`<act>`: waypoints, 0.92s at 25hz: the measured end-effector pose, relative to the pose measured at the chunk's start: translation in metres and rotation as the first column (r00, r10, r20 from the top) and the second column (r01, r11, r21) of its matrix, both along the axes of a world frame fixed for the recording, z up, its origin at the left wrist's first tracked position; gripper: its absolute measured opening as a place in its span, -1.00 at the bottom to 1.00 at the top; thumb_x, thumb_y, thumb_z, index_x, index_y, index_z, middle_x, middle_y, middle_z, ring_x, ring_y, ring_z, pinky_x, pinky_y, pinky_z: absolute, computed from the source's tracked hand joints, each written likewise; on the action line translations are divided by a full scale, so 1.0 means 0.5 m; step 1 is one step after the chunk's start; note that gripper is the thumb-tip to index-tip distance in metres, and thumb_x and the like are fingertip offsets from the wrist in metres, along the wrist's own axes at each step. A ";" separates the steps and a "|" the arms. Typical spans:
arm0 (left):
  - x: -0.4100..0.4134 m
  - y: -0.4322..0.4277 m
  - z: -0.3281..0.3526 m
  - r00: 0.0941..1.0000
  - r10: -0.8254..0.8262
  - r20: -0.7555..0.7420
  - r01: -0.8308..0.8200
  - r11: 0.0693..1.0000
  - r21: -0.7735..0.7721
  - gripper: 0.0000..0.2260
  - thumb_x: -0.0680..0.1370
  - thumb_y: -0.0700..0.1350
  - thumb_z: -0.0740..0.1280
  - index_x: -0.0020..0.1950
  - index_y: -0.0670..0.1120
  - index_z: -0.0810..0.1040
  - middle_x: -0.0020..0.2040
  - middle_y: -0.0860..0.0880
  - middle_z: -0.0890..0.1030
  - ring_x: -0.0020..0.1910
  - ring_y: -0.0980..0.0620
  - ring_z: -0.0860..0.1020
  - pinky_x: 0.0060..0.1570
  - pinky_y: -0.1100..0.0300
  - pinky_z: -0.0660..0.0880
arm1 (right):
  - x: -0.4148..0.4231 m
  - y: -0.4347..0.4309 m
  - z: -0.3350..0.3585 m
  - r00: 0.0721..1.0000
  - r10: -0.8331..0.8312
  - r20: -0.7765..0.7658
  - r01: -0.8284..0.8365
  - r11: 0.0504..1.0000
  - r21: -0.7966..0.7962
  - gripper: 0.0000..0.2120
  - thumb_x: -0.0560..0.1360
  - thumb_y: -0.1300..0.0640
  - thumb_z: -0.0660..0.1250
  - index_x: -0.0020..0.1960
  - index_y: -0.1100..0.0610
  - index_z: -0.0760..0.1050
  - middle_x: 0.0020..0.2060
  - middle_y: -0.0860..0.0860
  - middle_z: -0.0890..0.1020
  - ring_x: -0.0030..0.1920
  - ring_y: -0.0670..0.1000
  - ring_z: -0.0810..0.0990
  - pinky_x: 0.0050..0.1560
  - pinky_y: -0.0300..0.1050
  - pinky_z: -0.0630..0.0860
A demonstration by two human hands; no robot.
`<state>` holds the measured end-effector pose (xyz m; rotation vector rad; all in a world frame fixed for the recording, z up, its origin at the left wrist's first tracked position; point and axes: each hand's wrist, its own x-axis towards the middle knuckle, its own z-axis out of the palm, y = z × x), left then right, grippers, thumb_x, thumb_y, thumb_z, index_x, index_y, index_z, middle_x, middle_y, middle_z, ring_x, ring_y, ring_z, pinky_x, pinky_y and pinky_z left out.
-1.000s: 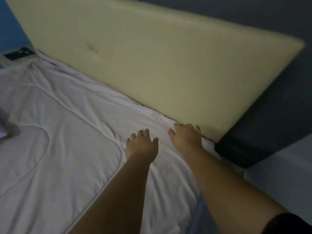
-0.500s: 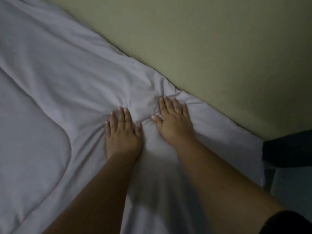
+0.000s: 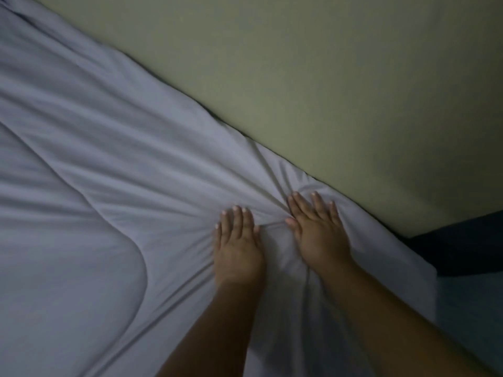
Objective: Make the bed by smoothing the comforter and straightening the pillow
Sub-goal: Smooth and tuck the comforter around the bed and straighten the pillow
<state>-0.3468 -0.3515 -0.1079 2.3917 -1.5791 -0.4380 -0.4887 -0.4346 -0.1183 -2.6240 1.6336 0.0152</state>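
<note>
The white comforter [image 3: 114,186] covers the bed and fills the left and middle of the view, with a stitched seam curving through it. Both my hands lie flat, palms down, on its top right corner near the headboard. My left hand [image 3: 238,248] presses the cloth with fingers together. My right hand [image 3: 317,229] sits just to its right, fingers slightly spread. Folds fan out leftward from between the two hands. No pillow is in view.
A pale yellow-green padded headboard [image 3: 326,91] runs diagonally along the comforter's far edge. A dark panel [image 3: 462,246] shows past the bed's right corner, with pale floor [image 3: 473,308] below it.
The view has closed in on the bed corner. Both hands went from hovering by the headboard to pressing flat on the comforter, and more folds now fan out from them.
</note>
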 end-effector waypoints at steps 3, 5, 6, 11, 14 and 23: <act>0.103 -0.031 0.012 0.995 0.093 0.048 -0.088 0.992 -0.091 -0.37 0.52 0.15 -0.34 0.56 -0.06 -0.09 0.58 -0.03 -0.07 0.55 -0.02 -0.15 0.45 0.11 -0.25 | 0.105 -0.029 0.034 0.994 -0.064 0.090 0.064 0.998 0.004 -0.26 0.49 -0.27 -0.31 0.54 0.09 0.01 0.54 0.02 0.08 0.54 0.10 -0.03 0.47 0.08 -0.23; 0.188 -0.051 -0.003 0.982 0.157 0.110 -0.150 0.987 -0.065 -0.43 0.58 0.12 -0.26 0.56 -0.06 -0.11 0.58 -0.04 -0.09 0.55 -0.06 -0.14 0.48 0.04 -0.22 | 0.234 -0.042 0.045 0.973 0.140 0.182 -0.142 0.990 -0.004 -0.31 0.52 -0.21 -0.20 0.52 0.15 0.10 0.51 0.07 0.18 0.52 0.12 0.08 0.46 0.11 -0.17; 0.216 -0.055 -0.013 0.978 0.164 0.132 -0.161 0.986 -0.037 -0.43 0.57 0.12 -0.25 0.56 -0.05 -0.10 0.58 -0.04 -0.09 0.55 -0.06 -0.13 0.49 0.02 -0.20 | 0.290 -0.049 0.040 0.947 0.279 0.159 -0.280 0.960 -0.016 -0.31 0.51 -0.20 -0.22 0.52 0.13 0.11 0.51 0.04 0.19 0.52 0.09 0.10 0.47 0.09 -0.15; 0.248 -0.062 -0.055 0.983 0.126 0.135 -0.125 0.992 -0.011 -0.40 0.54 0.14 -0.24 0.57 -0.01 -0.10 0.58 -0.01 -0.09 0.55 -0.03 -0.12 0.50 0.05 -0.20 | 0.234 -0.154 -0.019 0.975 0.207 0.080 -0.214 0.971 0.108 -0.45 0.61 -0.16 -0.20 0.55 0.02 -0.07 0.55 -0.10 0.00 0.53 -0.08 -0.06 0.47 -0.10 -0.18; 0.245 -0.061 -0.044 0.979 0.144 0.145 -0.143 0.990 -0.013 -0.41 0.55 0.14 -0.22 0.57 -0.02 -0.09 0.58 -0.01 -0.08 0.55 -0.04 -0.10 0.51 0.02 -0.17 | 0.148 -0.139 0.002 0.997 0.039 0.070 -0.047 0.991 0.126 -0.47 0.64 -0.08 -0.10 0.55 0.09 -0.04 0.55 -0.02 0.03 0.53 -0.05 -0.03 0.48 -0.13 -0.17; 0.064 0.056 0.012 0.996 -0.061 0.058 0.058 0.997 0.054 -0.47 0.61 0.17 -0.14 0.55 0.07 -0.17 0.58 0.04 -0.16 0.55 -0.04 -0.16 0.49 -0.03 -0.19 | -0.147 0.070 -0.014 0.945 -0.319 0.077 0.304 0.939 0.160 -0.45 0.61 -0.12 -0.20 0.55 0.05 -0.06 0.55 -0.03 0.02 0.53 -0.02 -0.04 0.49 -0.09 -0.18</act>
